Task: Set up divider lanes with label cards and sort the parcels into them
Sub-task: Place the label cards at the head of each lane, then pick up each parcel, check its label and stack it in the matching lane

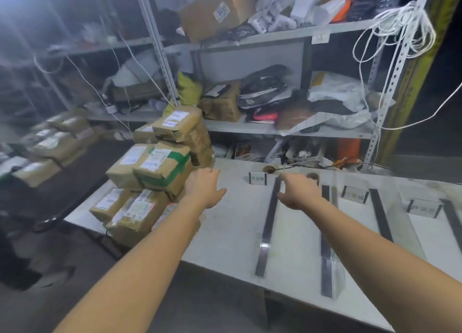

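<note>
My left hand (203, 187) hovered just beside the parcel stack (155, 167), fingers loose, empty; my right hand (300, 194), farther from it, hung likewise above the counter (230, 232).

Dim storeroom: grey metal shelving (287, 130) crammed with clutter, dark floor (62, 270) below.

The stack of parcels (150, 177) sits on the left end of the table (225, 232). Further right along the table, divider strips (268, 222) lie side by side, running from near edge to far. Label cards (355, 194) stand towards the table's far edge. The shelf rack (275, 130) stands behind the table, and more parcels (50, 145) lie off to its left.
</note>
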`<action>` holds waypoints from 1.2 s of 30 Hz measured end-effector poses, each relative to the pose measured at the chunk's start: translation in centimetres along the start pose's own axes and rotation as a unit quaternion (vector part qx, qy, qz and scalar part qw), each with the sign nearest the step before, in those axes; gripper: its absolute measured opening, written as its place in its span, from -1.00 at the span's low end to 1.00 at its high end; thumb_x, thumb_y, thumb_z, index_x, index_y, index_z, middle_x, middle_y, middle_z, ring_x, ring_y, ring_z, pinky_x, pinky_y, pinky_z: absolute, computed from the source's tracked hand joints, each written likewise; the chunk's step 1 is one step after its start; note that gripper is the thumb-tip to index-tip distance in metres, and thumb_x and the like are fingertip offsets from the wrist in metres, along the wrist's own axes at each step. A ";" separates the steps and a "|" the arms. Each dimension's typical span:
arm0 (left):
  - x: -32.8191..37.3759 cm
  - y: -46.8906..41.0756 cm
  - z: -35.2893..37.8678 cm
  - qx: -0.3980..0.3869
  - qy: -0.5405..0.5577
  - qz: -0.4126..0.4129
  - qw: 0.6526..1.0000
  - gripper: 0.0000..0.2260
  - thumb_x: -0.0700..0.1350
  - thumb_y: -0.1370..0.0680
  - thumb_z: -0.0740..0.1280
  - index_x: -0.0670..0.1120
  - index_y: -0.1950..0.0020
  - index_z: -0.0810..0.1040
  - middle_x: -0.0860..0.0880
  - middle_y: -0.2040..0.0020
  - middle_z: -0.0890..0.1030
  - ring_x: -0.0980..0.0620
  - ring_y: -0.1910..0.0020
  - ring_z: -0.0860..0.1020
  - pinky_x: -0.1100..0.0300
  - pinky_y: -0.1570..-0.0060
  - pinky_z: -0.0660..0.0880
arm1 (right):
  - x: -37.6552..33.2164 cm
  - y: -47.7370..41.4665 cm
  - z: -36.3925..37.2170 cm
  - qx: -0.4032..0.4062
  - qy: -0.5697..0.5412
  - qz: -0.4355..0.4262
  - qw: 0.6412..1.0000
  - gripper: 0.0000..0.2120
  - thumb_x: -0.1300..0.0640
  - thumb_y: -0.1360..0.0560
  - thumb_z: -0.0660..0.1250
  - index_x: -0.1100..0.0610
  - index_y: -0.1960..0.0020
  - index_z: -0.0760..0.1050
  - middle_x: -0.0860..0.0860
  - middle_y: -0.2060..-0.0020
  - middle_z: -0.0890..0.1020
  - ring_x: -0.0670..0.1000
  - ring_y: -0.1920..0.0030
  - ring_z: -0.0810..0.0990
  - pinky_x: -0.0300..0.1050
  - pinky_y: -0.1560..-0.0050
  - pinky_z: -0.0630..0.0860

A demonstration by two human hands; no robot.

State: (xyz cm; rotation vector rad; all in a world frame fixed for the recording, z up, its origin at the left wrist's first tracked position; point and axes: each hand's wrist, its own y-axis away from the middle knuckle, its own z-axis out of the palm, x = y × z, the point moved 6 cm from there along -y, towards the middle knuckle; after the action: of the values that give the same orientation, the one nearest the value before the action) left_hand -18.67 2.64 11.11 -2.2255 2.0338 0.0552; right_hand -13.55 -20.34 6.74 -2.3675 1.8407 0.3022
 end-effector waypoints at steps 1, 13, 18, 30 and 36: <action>-1.5 0.3 -0.3 0.011 -0.009 -0.005 1.000 -0.57 0.22 -0.57 0.25 -0.03 -0.30 0.44 -0.07 -0.20 0.55 -0.11 -0.19 0.51 0.02 -0.11 0.44 | -1.5 -0.2 0.1 -0.003 0.003 -0.006 1.000 -0.53 0.04 -0.51 0.30 0.00 -0.41 0.39 0.06 -0.28 0.57 0.15 -0.25 0.54 -0.01 -0.08 0.49; -23.2 -1.5 1.7 0.023 0.041 -0.073 0.996 -0.46 0.28 -0.57 0.18 0.00 -0.44 0.38 -0.04 -0.29 0.53 -0.08 -0.23 0.50 0.04 0.00 0.49 | -21.4 -4.4 3.0 0.002 -0.072 -0.028 0.997 -0.50 -0.06 -0.53 0.34 0.02 -0.42 0.39 0.04 -0.33 0.53 0.10 -0.27 0.52 0.10 -0.20 0.54; -28.6 -3.8 3.2 0.017 0.074 -0.079 0.994 -0.49 0.28 -0.57 0.19 -0.03 -0.38 0.42 -0.04 -0.21 0.54 -0.08 -0.16 0.51 0.08 0.17 0.46 | -26.5 -6.8 4.5 0.005 -0.095 -0.016 0.995 -0.51 -0.06 -0.51 0.36 0.02 -0.40 0.42 0.01 -0.32 0.54 0.08 -0.30 0.50 0.08 -0.22 0.53; -33.7 -14.7 5.2 0.009 0.156 -0.082 0.984 -0.44 0.23 -0.55 0.24 -0.09 -0.43 0.39 -0.11 -0.35 0.49 -0.14 -0.31 0.46 -0.08 -0.19 0.49 | -29.8 -19.5 4.6 0.014 -0.189 0.000 0.982 -0.52 -0.11 -0.50 0.37 0.04 -0.36 0.45 0.00 -0.27 0.58 0.06 -0.24 0.54 0.02 -0.13 0.56; -35.9 -20.8 4.5 0.024 0.249 -0.119 0.961 -0.48 0.20 -0.55 0.28 -0.08 -0.39 0.42 -0.06 -0.33 0.53 -0.10 -0.30 0.48 -0.03 -0.18 0.50 | -30.7 -26.7 4.0 0.026 -0.275 0.046 0.960 -0.43 -0.17 -0.49 0.38 0.06 -0.41 0.40 0.01 -0.26 0.58 -0.02 -0.09 0.53 -0.13 0.09 0.45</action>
State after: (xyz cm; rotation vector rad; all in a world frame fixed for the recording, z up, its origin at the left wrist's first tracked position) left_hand -1.06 40.47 12.13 -2.6317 1.9154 -0.6300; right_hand 4.72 16.13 9.41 -1.8982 1.6547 0.8156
